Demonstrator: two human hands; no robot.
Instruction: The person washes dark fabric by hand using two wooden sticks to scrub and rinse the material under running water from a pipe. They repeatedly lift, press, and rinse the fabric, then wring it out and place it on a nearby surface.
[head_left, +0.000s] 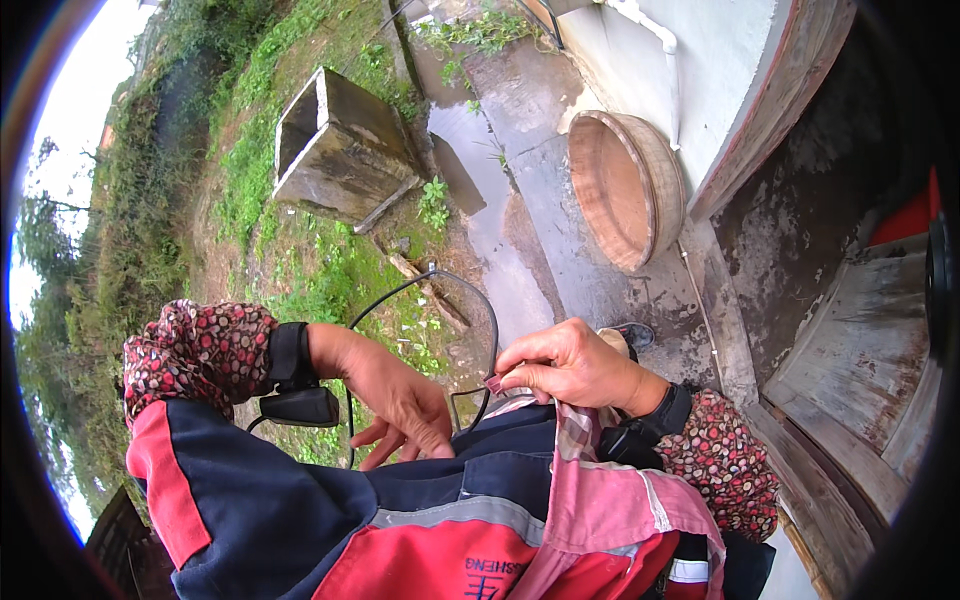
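My right hand (574, 369) pinches the edge of a pink checked cloth, apparently an apron (600, 510), in front of my waist. Left of it, my left hand (405, 409) hangs bent beside the dark blue and red jacket (420, 517). Its fingers are apart and I see nothing in them; the thumb tip meets the jacket's edge. A black cable (491, 322) loops up behind both hands. Each wrist wears a black strap, with a black box (300, 409) on the left one. Floral sleeve covers (199, 352) bunch behind the straps.
A round wooden tub (626, 187) leans on its side by the white wall (697, 82). An open concrete box (349, 150) lies on grass. Wet concrete paving (517, 247) runs between them. A wooden sill (720, 307) and weathered boards (847, 360) border the right. A shoe (637, 334) shows below.
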